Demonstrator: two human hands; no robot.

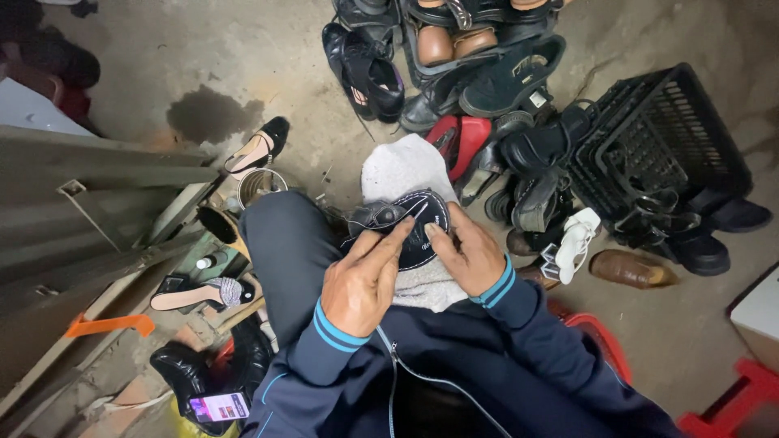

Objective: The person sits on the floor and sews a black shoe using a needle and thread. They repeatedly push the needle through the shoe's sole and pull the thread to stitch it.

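A: Where is the shoe?

B: The black shoe (406, 227) lies sole-side up on a white cloth (406, 174) spread over the person's right knee, near the middle of the scene. Both hands are on it.

A: How do the left fingers stand?

B: The left hand (361, 284) comes in from the near left. Its forefinger and the finger beside it are stretched out almost straight and close together, their tips pressing on the shoe's upper edge. The thumb is tucked out of sight, so I cannot tell whether it pinches anything.

A: And the right?

B: The right hand (471, 255) grips the right side of the shoe. Its fingers are curled narrowly, the thumb lying on the sole and the rest wrapped round the edge, so the shoe is held between them. The two hands' fingertips nearly meet over the sole.

A: What else is around?

B: To the far side lies a heap of shoes (454, 65), mostly black, some brown, with one red shoe (462, 138) just beyond the cloth. On the right stands a black plastic crate (657, 146), with a white sandal (572, 243) and a brown shoe (629, 269) near it. On the left are a tin can (261, 185), a heeled sandal (258, 150) on the concrete floor (162, 65) and a phone (219, 405) with a lit screen, close to the person.
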